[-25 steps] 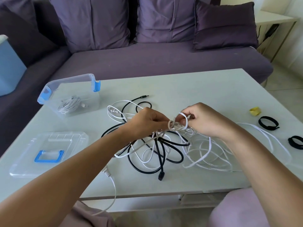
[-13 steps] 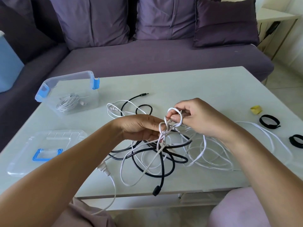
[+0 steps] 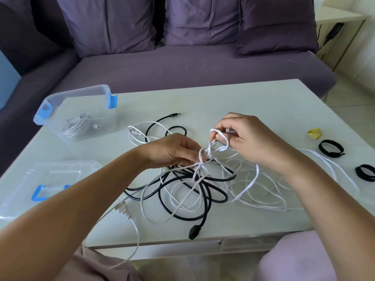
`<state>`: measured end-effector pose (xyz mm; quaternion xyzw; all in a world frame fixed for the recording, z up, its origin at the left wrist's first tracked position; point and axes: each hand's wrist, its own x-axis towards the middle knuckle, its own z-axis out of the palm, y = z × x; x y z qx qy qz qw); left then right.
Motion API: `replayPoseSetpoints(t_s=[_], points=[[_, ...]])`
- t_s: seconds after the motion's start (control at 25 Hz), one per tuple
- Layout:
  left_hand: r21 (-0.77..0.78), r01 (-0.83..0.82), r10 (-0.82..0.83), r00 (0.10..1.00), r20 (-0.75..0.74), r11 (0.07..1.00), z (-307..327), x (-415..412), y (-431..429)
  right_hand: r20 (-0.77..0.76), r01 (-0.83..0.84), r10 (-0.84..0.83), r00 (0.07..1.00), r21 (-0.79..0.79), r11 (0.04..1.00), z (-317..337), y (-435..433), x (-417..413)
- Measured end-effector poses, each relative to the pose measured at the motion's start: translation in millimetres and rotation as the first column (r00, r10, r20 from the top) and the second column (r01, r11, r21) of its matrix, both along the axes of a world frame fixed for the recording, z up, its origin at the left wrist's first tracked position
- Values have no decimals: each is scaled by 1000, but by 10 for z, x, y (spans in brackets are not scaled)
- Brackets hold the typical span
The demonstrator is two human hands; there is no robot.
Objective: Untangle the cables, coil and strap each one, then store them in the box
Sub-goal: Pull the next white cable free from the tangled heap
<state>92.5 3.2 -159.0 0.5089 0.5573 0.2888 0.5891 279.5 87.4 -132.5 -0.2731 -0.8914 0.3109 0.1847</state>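
Observation:
A tangle of white cable and black cable lies mid-table. My left hand pinches the white knot raised above the pile. My right hand pinches a white loop just above that knot. One white connector end hangs off the table's front edge toward my lap. The black cable's plug lies near the front edge. A clear box with blue latches stands at the back left and holds a coiled white cable.
The box's clear lid with a blue handle lies at the front left. Two black straps and a yellow strap lie at the right edge. A purple sofa runs behind the white table.
Both hands have lifted the white knot slightly off the pile. My right hand has drawn a white loop up and away from the knot, and the black plug slid toward the front edge.

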Motion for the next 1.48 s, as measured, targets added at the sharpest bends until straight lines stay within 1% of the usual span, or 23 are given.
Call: replayPoseSetpoints(t_s=[0.04, 0.12, 0.2, 0.28, 0.32, 0.44, 0.56, 0.68, 0.76, 0.84, 0.92, 1.0, 1.04, 1.08, 1.12, 1.16, 1.2, 1.24, 1.28, 1.32, 1.36, 1.4, 1.48], points=[[59, -29, 36, 990, -134, 998, 22, 4, -7, 16, 8, -7, 1000, -5, 1000, -3, 13, 5], [203, -70, 140, 924, -355, 977, 62, 42, -23, 40, 25, -24, 999, -14, 1000, -20, 30, 1], [304, -94, 226, 872, -434, 948, 86, 91, -37, 29, 40, -39, 999, -41, 998, -30, 33, -10], [417, -58, 270, 841, -470, 907, 78, 131, -54, 22, 36, -34, 999, -61, 997, -28, 22, -20], [504, 0, 294, 812, -505, 864, 56, 139, -54, 37, 24, -22, 999, -51, 998, -33, 18, -23], [724, 169, 410, 729, -548, 669, -41, 174, -20, 80, -8, 6, 997, 28, 1000, -30, -8, -37], [821, 155, 507, 719, -476, 550, -115, 256, 1, 74, -12, 6, 997, 79, 997, -11, -23, -36], [861, 144, 552, 714, -432, 487, -198, 352, 26, 124, 28, -46, 991, 147, 989, -55, -51, -80], [847, 184, 603, 628, -492, 499, -254, 383, 70, 131, 61, -87, 988, 185, 981, -137, -71, -122], [795, 246, 592, 554, -585, 555, -308, 346, 97, 172, 47, -88, 981, 228, 973, -210, -42, -128], [696, 288, 460, 578, -674, 658, -339, 242, 84, 226, 23, -75, 971, 224, 974, -205, 23, -85], [536, 303, 279, 600, -750, 788, -348, 123, 20, 228, 57, -98, 969, 178, 982, -162, 72, -30], [440, 322, 200, 570, -797, 838, -350, 84, -20, 213, 78, -111, 971, 155, 985, -145, 87, -7], [338, 330, 142, 497, -856, 881, -346, 62, -46, 203, 88, -111, 973, 119, 989, -131, 89, 5], [255, 329, 120, 381, -917, 909, -351, 54, -52, 203, 84, -98, 974, 74, 994, -128, 87, 7], [223, 334, 139, 258, -956, 916, -361, 52, -44, 214, 73, -79, 974, 37, 997, -135, 87, 1], [240, 350, 195, 161, -968, 906, -380, 51, -36, 225, 66, -68, 972, 20, 998, -156, 91, -7], [310, 372, 295, 100, -950, 875, -388, 47, -27, 231, 62, -65, 971, 23, 998, -174, 94, -20], [413, 380, 405, 104, -908, 828, -396, 13, -19, 239, 58, -65, 969, 34, 998, -197, 98, -39], [539, 346, 508, 183, -842, 768, -419, -37, -20, 249, 52, -62, 967, 48, 998, -216, 102, -52], [635, 272, 565, 297, -770, 723, -407, -63, -37, 259, 42, -56, 964, 60, 997, -239, 104, -70], [680, 154, 587, 392, -708, 717, -343, -42, -64, 266, 32, -50, 963, 71, 997, -261, 100, -86], [675, -108, 629, 494, -601, 730, -190, 89, -110, 263, 31, -52, 963, 86, 996, -310, 80, -117]])
